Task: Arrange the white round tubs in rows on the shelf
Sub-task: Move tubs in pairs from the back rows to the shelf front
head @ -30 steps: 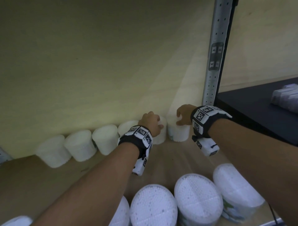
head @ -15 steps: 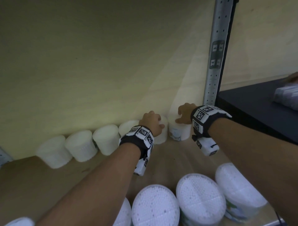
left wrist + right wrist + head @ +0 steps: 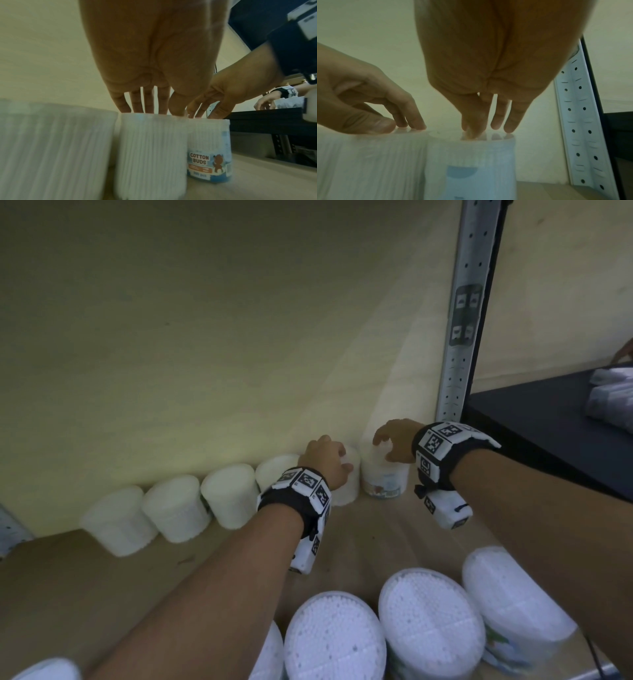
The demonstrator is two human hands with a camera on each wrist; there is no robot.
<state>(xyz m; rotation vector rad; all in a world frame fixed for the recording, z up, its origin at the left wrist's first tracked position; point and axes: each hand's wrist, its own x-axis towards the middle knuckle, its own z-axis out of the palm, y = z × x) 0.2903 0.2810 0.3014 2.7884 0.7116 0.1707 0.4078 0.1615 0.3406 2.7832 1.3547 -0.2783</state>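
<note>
One tub labelled "COTTON BUDS"

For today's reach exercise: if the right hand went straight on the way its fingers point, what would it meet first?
The lid of the labelled tub: the right hand points down at it. The fingers look on or just above the lid; contact is unclear.

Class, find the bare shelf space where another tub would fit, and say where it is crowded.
Free: the board between the back row and the front tubs, and the stretch left of the left forearm. Crowded: the back row's right end by the post, where both hands rest on tubs.
</note>
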